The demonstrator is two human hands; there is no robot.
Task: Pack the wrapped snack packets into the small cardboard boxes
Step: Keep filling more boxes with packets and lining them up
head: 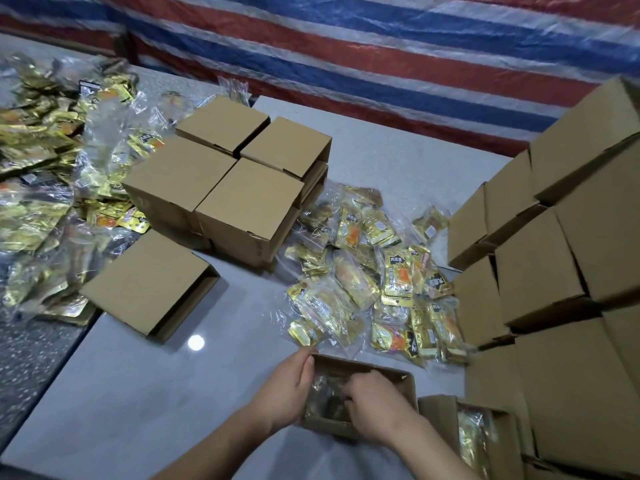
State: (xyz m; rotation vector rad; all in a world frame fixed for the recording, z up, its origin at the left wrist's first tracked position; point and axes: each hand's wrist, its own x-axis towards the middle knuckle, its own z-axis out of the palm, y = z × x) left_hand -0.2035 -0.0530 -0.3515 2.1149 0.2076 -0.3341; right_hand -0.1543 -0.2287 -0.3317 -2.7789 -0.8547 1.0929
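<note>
Both hands are down at the small open box point(360, 396) at the near edge of the table point(145, 393), so the step in hand looks like settling packets inside it. The left hand point(289, 389) lies along the box's left wall, fingers fairly straight and pressed against the rim, steadying it rather than gripping. The right hand point(372, 398) reaches into the box from the near right with fingers curled down onto the clear-wrapped packets point(325, 389) inside; whether it pinches one or only pushes them flat I cannot tell.

The next move probably calls for another packet from the loose gold pile point(374, 271) just beyond the box, a short reach to the far right. A second open box point(474, 434), already filled, sits close on the right, and the stacked boxes point(554, 271) wall off that side. Closed boxes point(228, 174) stand at the far left of centre, with a larger heap of packets point(45, 174) beyond them. The roomiest bare stretch of table is to the near left
</note>
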